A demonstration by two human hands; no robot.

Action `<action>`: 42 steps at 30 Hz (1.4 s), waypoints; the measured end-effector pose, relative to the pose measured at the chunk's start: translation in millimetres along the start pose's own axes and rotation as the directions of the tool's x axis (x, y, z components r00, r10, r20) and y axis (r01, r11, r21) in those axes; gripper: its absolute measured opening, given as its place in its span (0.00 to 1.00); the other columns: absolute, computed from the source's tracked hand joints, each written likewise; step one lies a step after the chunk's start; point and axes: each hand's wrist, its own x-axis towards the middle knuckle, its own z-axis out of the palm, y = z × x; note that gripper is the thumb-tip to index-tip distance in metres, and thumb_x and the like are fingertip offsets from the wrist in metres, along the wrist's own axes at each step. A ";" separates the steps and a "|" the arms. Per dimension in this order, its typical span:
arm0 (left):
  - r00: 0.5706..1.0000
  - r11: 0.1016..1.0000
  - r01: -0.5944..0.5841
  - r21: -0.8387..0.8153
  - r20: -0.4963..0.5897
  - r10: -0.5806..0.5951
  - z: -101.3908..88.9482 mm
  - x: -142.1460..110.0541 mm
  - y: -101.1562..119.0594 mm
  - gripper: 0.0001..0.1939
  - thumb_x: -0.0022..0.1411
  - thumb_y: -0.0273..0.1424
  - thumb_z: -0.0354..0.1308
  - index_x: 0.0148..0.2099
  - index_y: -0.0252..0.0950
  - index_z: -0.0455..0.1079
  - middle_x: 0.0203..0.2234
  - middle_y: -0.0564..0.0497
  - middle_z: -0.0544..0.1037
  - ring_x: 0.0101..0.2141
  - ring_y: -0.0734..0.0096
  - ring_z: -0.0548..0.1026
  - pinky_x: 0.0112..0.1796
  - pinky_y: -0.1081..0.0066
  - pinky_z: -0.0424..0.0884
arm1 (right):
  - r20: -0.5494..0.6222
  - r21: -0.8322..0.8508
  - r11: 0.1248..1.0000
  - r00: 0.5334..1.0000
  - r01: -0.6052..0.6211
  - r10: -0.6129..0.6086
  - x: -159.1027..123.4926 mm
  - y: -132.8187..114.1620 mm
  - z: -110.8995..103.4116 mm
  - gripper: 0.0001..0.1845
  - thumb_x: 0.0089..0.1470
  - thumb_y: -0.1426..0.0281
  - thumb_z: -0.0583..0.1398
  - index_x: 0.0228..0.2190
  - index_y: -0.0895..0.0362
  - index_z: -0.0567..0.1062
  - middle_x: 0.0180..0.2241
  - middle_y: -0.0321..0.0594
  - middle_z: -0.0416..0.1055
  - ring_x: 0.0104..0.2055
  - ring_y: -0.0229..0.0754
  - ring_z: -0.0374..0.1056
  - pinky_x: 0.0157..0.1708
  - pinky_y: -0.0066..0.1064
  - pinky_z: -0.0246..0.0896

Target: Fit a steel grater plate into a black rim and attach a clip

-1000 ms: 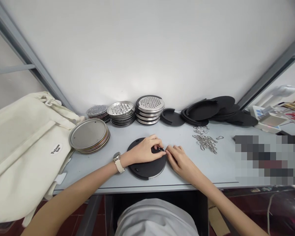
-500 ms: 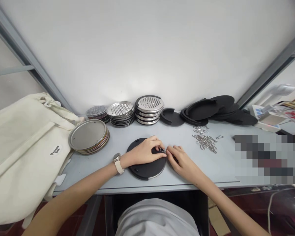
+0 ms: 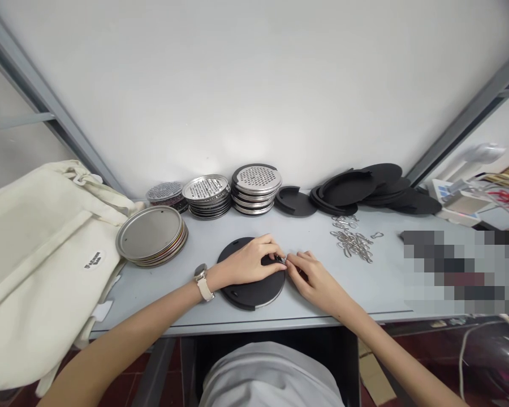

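Note:
A round black disc (image 3: pixel 254 294) with a metal rim showing along its lower right edge lies flat on the desk in front of me. My left hand (image 3: pixel 257 261) rests over its top, fingers curled and pinching a small metal clip (image 3: pixel 281 259) at the disc's right edge. From the right, my right hand (image 3: pixel 311 278) meets it with thumb and forefinger closed at the same clip. Fingertips of both hands nearly touch and partly cover the clip. More snap clips (image 3: pixel 353 244) lie in a loose pile to the right, beyond my right hand.
Along the wall stand stacked metal grater discs (image 3: pixel 257 178), another grater stack (image 3: pixel 206 187) and black round holders (image 3: pixel 350 189). Plain metal discs (image 3: pixel 148 233) are piled at left, beside a cream bag (image 3: pixel 46 254). A pixelated patch covers the desk's right side.
Both hands stay almost in place, with the fingertips still at the clip by the disc's edge. The whole view has shifted very slightly.

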 end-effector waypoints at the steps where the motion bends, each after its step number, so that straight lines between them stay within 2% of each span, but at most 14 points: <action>1: 1.000 1.000 0.001 -0.003 0.001 -0.001 0.1 -0.1 -0.2 0.09 0.60 0.32 0.57 0.43 0.36 0.71 0.36 0.50 0.69 0.34 0.72 0.70 0.40 0.70 0.67 | -0.002 -0.002 1.000 1.000 -0.001 0.001 -0.1 0.0 0.1 0.15 0.62 0.73 0.46 0.23 0.55 0.60 0.20 0.32 0.58 0.25 0.38 0.56 0.33 0.33 0.54; 8: 1.000 1.000 0.013 0.002 0.006 -0.013 -0.1 -0.5 -0.2 0.11 0.60 0.34 0.57 0.44 0.36 0.71 0.36 0.50 0.67 0.35 0.72 0.70 0.41 0.69 0.67 | 0.004 -0.005 1.000 1.000 -0.004 0.004 -0.6 1.2 1.1 0.15 0.63 0.72 0.46 0.23 0.55 0.60 0.20 0.33 0.59 0.25 0.38 0.56 0.34 0.33 0.53; 16: 1.000 0.999 0.025 -0.028 0.002 -0.025 1.5 1.1 -2.0 0.09 0.59 0.31 0.58 0.43 0.36 0.71 0.34 0.51 0.66 0.32 0.74 0.68 0.37 0.71 0.67 | -0.003 -0.019 1.000 1.000 -0.002 0.002 -0.5 1.7 1.0 0.15 0.62 0.72 0.47 0.23 0.55 0.62 0.21 0.33 0.59 0.25 0.38 0.56 0.33 0.33 0.53; 27: 1.000 1.000 0.004 -0.028 0.006 -0.004 0.2 1.2 -1.9 0.10 0.59 0.32 0.59 0.43 0.36 0.71 0.35 0.51 0.67 0.33 0.74 0.69 0.38 0.71 0.67 | -0.002 -0.009 0.999 0.999 -0.032 0.032 -1.2 2.5 1.5 0.15 0.60 0.73 0.48 0.22 0.54 0.59 0.20 0.33 0.57 0.26 0.40 0.56 0.31 0.32 0.54; 37: 1.000 1.000 -0.017 -0.003 -0.023 0.017 0.6 0.4 -0.4 0.10 0.59 0.30 0.58 0.44 0.37 0.71 0.39 0.49 0.67 0.40 0.70 0.70 0.48 0.68 0.65 | 0.020 0.010 1.000 1.000 -0.012 0.012 -0.9 1.8 0.6 0.15 0.61 0.72 0.47 0.22 0.54 0.57 0.19 0.32 0.57 0.24 0.39 0.55 0.32 0.33 0.54; 42: 0.998 0.999 -0.035 0.023 -0.042 0.036 0.6 0.0 0.3 0.12 0.58 0.29 0.58 0.45 0.37 0.70 0.40 0.48 0.67 0.42 0.69 0.70 0.49 0.67 0.65 | 0.034 -0.004 1.000 0.999 0.011 -0.011 -1.4 4.4 2.3 0.15 0.62 0.72 0.46 0.23 0.54 0.58 0.21 0.33 0.58 0.25 0.39 0.56 0.32 0.33 0.53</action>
